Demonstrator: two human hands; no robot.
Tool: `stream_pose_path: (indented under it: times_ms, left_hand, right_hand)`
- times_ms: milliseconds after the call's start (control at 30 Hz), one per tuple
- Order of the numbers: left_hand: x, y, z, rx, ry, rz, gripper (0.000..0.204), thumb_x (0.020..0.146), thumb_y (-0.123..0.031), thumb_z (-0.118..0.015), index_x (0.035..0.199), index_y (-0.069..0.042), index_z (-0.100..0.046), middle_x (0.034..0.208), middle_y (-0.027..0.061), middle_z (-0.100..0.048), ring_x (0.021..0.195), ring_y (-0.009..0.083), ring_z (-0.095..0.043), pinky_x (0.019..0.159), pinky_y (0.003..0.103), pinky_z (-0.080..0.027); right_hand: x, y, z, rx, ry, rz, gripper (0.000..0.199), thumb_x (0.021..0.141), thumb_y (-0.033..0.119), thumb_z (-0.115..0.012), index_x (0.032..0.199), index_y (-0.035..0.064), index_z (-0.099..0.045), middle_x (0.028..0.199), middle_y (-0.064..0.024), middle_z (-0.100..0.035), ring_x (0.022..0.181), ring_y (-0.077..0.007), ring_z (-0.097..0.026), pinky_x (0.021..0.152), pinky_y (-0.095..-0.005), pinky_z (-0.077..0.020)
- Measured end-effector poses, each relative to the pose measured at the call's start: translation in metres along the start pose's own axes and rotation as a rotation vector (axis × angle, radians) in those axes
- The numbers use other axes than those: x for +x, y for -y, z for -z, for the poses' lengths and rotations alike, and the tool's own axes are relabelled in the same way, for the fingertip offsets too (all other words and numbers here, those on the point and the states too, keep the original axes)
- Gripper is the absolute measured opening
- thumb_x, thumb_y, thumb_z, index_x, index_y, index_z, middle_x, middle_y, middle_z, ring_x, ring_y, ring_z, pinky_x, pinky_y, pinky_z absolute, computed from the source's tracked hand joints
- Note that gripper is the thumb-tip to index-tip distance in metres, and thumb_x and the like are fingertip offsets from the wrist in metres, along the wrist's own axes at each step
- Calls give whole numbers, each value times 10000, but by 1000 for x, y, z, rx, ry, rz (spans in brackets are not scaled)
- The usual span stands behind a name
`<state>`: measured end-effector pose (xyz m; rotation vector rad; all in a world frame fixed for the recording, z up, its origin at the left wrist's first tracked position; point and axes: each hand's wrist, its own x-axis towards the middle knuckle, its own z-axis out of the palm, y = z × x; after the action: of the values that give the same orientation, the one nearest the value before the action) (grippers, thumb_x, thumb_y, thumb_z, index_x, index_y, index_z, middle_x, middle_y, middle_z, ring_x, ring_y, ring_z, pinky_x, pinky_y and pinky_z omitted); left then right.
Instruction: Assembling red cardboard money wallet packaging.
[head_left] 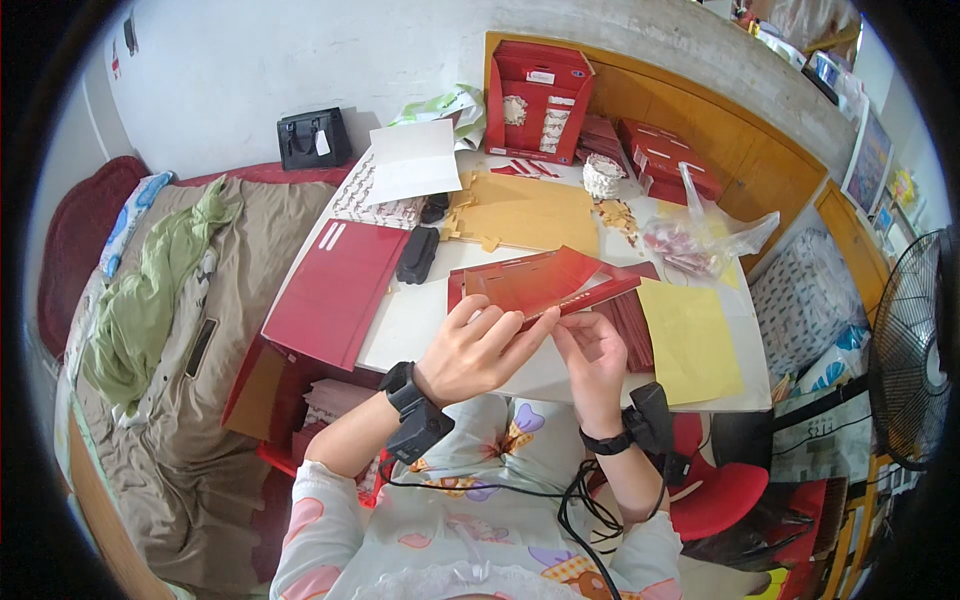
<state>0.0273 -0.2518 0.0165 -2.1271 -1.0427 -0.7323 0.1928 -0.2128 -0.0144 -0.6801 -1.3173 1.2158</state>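
Note:
A red printed cardboard piece with folded edges (530,283) is held up over the near side of the table. My left hand (478,345) grips its front edge with curled fingers, the index finger reaching toward the right hand. Close beside it, my right hand (592,350) pinches the same edge between thumb and fingers. Below and to the right of the piece, a stack of dark red cards (628,330) lies on the table, partly covered by it. Next to that stack is a yellow sheet (690,340). Both wrists wear black straps with boxes attached.
Red flat boards (335,290) lie at the table's left, beside a black object (417,256). Behind are a tan board (540,207), a white roll (602,177), a clear plastic bag (700,235) and an upright red box (538,105). A fan (912,350) stands right; a bed (170,400) left.

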Motion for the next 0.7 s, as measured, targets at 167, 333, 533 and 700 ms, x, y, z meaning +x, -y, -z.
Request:
stream_pose_path:
  times_ms: [167,333,533,700]
  left_hand:
    - [2,2,0,-3,-50,-24,552,668,-81,-597,1215,-5,-574,803,13,-488,652,128,-491,693,307,-430]
    - [0,4,1,-21,-49,-23,517,670,-73,-599,1181,-1,-587,833,24,-524,668,129,-512,691,305,-428]
    - [1,3,1,-48,-64,-26,479,667,-80,-608,1142,-26,-609,844,22,-536,685,129,-527,685,300,-426]
    - [3,2,3,-45,-80,-45,463,666,-97,-614,1127,-58,-632,835,16,-529,683,127,-520,669,293,-423]
  right_hand:
    - [-1,-5,-3,31,-34,58,86,842,-10,-643,916,-12,-599,909,-52,-633,849,-112,-589,813,-247,-464]
    - [0,-7,-4,-1,-44,106,259,824,-54,-640,1008,12,-471,900,-93,-628,863,-139,-598,829,-273,-464]
    - [2,-15,-3,7,-40,169,372,820,-100,-614,1018,57,-340,901,-122,-610,874,-161,-602,843,-300,-460]
    - [4,-22,-6,13,-56,235,359,818,-100,-616,1013,53,-356,917,-100,-573,884,-162,-586,855,-306,-452]
